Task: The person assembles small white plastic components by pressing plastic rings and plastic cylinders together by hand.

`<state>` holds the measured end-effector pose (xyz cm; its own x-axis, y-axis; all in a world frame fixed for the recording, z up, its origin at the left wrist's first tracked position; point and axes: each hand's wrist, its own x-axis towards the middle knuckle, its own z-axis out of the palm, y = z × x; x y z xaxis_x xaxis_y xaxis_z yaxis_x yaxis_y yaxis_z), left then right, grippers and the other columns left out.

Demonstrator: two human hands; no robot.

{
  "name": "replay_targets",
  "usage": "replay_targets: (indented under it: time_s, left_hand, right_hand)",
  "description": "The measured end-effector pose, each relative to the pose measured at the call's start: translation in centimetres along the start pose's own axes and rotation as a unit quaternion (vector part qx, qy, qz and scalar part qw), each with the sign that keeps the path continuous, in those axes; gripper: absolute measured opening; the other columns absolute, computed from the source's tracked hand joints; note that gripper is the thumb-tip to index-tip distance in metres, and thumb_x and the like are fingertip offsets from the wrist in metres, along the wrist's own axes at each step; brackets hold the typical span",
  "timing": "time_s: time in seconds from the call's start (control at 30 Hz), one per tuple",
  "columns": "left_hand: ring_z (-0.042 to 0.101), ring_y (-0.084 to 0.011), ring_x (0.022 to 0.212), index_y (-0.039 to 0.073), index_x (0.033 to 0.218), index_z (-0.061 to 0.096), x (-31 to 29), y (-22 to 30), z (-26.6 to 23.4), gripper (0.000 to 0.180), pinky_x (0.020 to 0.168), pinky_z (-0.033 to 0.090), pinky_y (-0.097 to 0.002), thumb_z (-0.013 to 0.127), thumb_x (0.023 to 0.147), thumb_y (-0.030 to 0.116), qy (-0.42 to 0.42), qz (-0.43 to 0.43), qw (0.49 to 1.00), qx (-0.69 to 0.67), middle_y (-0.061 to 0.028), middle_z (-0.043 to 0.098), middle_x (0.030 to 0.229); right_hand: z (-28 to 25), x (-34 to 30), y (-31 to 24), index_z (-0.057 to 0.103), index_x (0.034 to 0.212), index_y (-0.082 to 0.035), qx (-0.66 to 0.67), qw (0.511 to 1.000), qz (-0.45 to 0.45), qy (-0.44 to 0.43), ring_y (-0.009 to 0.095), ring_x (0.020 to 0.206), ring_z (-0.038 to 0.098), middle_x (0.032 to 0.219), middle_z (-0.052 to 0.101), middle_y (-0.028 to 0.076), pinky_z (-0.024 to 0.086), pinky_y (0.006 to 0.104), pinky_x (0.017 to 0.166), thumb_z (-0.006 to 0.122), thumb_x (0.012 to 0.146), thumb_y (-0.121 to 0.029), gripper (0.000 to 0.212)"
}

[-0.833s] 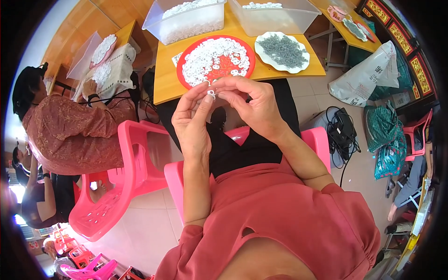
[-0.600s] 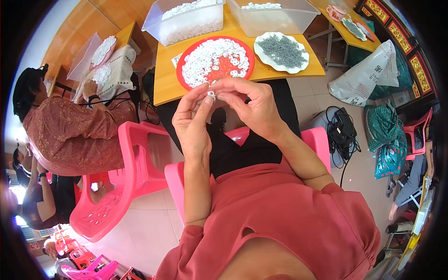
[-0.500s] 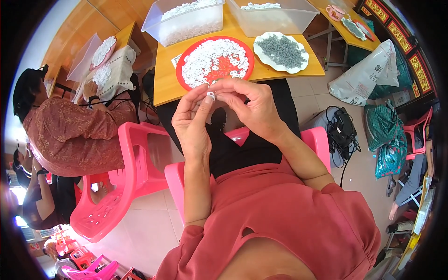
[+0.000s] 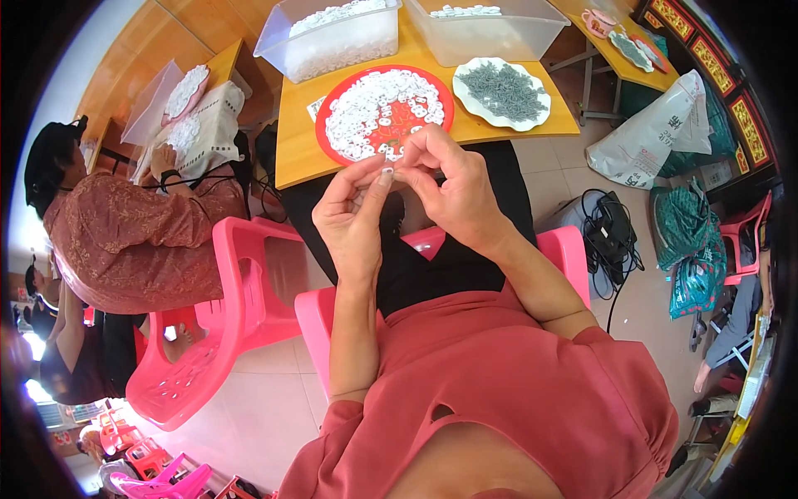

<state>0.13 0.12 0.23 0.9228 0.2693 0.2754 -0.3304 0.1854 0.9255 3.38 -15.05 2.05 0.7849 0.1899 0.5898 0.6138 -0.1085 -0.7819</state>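
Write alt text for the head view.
The left hand holds a small white piece, the right hand beside it, at a yellow table. On top are a red tray of white pieces, a white plate of grey pieces and two clear tubs.

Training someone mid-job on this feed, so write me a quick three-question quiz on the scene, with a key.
1. True or false: the red tray lies to the right of the scalloped white plate.
2. How many clear bins stand on the table in front of the wearer?
3. Whose fingertips hold the small white piece?

Key: 1. False. 2. Two. 3. The left hand's; whether the right hand grips anything is unclear.
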Motion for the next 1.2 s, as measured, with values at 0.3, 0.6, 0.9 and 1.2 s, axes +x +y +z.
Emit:
replay_targets:
  time_s: [0.3,0.6,0.9,1.2]
  left_hand:
    - [0.070,-0.0092,0.091,-0.004,0.118,0.072,0.2,-0.9,0.2,0.024,0.086,0.056,-0.0233,0.073,0.094,-0.005,0.037,-0.023,0.998,-0.054,-0.0077,0.075,0.102]
    - [0.070,-0.0092,0.091,-0.003,0.115,0.072,0.3,-1.3,0.4,0.021,0.085,0.056,-0.0232,0.073,0.094,-0.003,0.035,-0.027,0.998,-0.046,-0.0067,0.075,0.100]
    - [0.068,-0.0087,0.082,-0.003,0.109,0.072,0.3,-1.7,0.1,0.013,0.075,0.054,-0.0222,0.072,0.098,0.004,0.008,-0.055,0.998,-0.030,-0.0057,0.074,0.093]
    - [0.069,-0.0096,0.079,-0.004,0.107,0.072,0.2,-2.7,0.1,0.012,0.074,0.054,-0.0219,0.072,0.098,0.002,0.009,-0.036,0.999,-0.038,-0.0058,0.074,0.092]
  right_hand:
    - [-1.4,0.7,-0.4,0.070,0.113,0.003,0.026,0.992,0.103,-0.061,0.015,0.079,0.073,0.091,0.077,0.012,0.056,0.0275,0.072,0.073,0.096,-0.008,0.021]
    - [-1.4,0.6,0.6,0.071,0.099,0.004,-0.076,0.995,0.033,-0.064,0.023,0.072,0.072,0.084,0.073,0.016,0.055,0.0319,0.068,0.071,0.095,-0.008,0.013]
    - [-0.7,0.3,1.1,0.071,0.099,0.004,-0.060,0.997,0.041,-0.029,0.022,0.075,0.072,0.086,0.074,0.015,0.055,0.0319,0.069,0.070,0.096,-0.007,0.012]
    - [-0.3,-0.2,1.8,0.073,0.103,0.005,-0.027,0.995,0.095,-0.033,0.013,0.080,0.072,0.088,0.076,0.012,0.055,0.0274,0.071,0.069,0.097,-0.006,0.013]
